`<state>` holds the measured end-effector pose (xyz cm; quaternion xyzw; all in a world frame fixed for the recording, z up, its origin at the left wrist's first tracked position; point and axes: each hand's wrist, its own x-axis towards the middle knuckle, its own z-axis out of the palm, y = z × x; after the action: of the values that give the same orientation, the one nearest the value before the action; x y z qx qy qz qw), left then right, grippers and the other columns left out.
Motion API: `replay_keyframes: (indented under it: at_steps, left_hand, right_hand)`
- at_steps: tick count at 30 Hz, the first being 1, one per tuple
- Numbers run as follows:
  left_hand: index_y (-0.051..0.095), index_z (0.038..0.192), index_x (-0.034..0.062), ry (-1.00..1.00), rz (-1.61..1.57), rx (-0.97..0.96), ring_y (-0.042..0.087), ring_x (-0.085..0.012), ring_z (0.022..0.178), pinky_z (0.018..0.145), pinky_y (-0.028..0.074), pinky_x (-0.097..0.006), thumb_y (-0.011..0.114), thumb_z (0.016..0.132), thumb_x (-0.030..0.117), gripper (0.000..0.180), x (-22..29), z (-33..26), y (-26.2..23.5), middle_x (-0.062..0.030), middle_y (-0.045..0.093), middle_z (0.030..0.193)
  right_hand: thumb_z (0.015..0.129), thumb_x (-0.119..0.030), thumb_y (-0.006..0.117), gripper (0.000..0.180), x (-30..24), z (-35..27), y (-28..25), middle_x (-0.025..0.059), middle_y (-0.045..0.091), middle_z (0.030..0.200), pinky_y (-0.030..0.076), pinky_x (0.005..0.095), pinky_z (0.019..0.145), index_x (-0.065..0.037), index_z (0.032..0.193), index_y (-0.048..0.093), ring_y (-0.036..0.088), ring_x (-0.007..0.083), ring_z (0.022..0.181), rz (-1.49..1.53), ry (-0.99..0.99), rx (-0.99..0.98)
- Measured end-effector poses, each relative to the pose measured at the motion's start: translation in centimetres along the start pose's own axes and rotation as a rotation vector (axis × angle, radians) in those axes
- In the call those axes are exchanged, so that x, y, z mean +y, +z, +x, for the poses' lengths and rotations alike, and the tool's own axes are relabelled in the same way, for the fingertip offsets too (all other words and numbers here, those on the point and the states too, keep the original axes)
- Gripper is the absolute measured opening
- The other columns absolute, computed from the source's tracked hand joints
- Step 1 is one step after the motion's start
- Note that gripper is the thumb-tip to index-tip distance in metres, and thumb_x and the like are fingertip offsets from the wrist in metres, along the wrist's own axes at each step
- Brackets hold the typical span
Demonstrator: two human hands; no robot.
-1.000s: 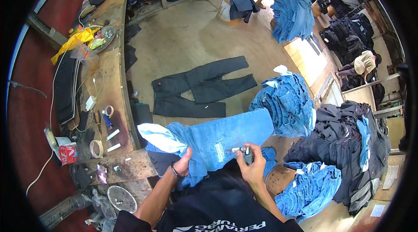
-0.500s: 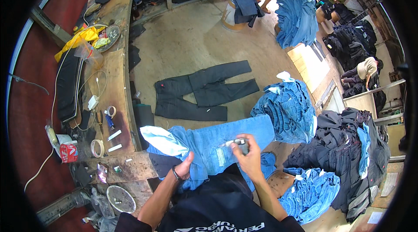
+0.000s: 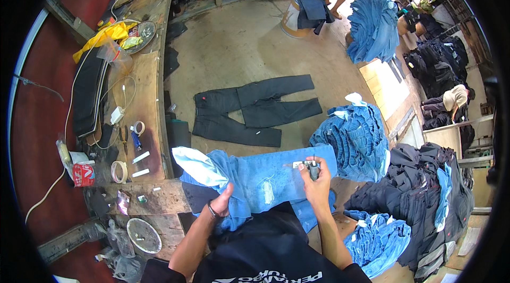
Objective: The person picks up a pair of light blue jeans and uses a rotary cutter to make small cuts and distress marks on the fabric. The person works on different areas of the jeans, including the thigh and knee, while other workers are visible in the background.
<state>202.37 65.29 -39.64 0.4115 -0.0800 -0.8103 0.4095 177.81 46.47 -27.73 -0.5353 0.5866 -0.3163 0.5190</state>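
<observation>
A pair of light blue jeans (image 3: pixel 284 169) lies stretched across in front of me, with a frayed whitish patch (image 3: pixel 268 191) on the leg. White lining cloth (image 3: pixel 197 166) sticks out at its left end. My left hand (image 3: pixel 223 202) is closed round the bunched denim at the near edge. In my right hand (image 3: pixel 317 183) is a small grey and dark handheld tool (image 3: pixel 313 170) with a thin tip pointing left, over the right part of the leg. Whether the tip touches the fabric I cannot tell.
Black trousers (image 3: pixel 255 105) lie flat on the floor ahead. Stacks of blue jeans (image 3: pixel 353 137) and a big dark garment pile (image 3: pixel 398 187) stand at my right. The wooden bench (image 3: pixel 143 70) on the left bears tape rolls, pliers and cables. Another person (image 3: pixel 454 97) bends over clothes at far right.
My right hand has moved right with the tool, from beside the frayed patch towards the right end of the leg. My left hand keeps its hold on the denim.
</observation>
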Motion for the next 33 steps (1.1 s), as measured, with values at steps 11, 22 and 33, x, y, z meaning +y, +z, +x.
replay_keyframes:
  at_steps: [11,22,33]
  left_hand:
    - [0.061,0.128,-0.0031,0.857,0.834,1.735,0.066,-0.022,0.094,0.085,0.055,-0.039,0.084,0.092,0.016,0.047,7.6,-10.1,3.1,-0.0118,0.071,0.108]
    - [0.024,0.168,0.0014,0.439,1.715,0.814,0.013,-0.0366,0.165,0.13,0.003,-0.065,0.057,0.082,0.09,0.128,2.4,1.5,5.3,-0.0224,0.021,0.175]
    - [0.074,0.126,0.0097,0.857,1.634,1.053,0.057,-0.0267,0.133,0.121,0.027,-0.061,0.08,0.088,0.047,0.053,1.2,5.9,9.4,-0.0051,0.069,0.132]
  right_hand:
    - [0.107,-0.022,0.067,0.021,3.0,4.8,0.1,0.0128,0.076,0.097,0.048,0.025,0.051,-0.01,0.118,0.054,0.063,0.0114,0.062,0.273,0.143,-0.272]
    - [0.11,-0.023,0.063,0.02,6.0,12.4,-0.1,0.0227,0.073,0.117,0.064,0.0544,0.095,-0.01,0.121,0.052,0.073,0.0355,0.116,0.586,0.216,-0.465]
    - [0.108,-0.027,0.066,0.024,4.2,6.7,1.8,0.0203,0.075,0.108,0.064,0.0393,0.063,-0.011,0.12,0.052,0.077,0.0278,0.083,0.635,0.208,-0.352]
